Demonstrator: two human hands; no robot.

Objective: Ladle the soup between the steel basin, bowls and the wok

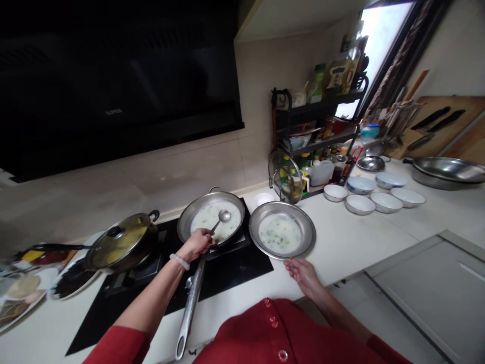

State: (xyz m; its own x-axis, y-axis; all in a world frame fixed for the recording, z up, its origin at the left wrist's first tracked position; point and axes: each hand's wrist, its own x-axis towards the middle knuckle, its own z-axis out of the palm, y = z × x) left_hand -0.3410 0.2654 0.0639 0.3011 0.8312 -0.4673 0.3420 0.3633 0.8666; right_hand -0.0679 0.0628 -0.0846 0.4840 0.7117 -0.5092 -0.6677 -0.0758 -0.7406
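Note:
My left hand [198, 242] is closed around the handle of a metal ladle [224, 216], whose bowl is over the pan. White soup with green bits [206, 216] fills part of this steel frying pan [186, 212] on the hob, and its long handle points toward me. To the right, a wide metal basin [309, 233] holds similar white soup with chopped greens [280, 235]. The fingers of my right hand [301, 272] grip the basin's near rim. The basin rests on the counter at the hob's right edge.
A glass-lidded pot [121, 242] sits on the left burner beside plates of food [74, 278]. Several small bowls [359, 204] stand on the right counter. Behind the basin, a glass lid [286, 177] leans on a black spice rack [322, 141]. A black range hood [121, 91] hangs above.

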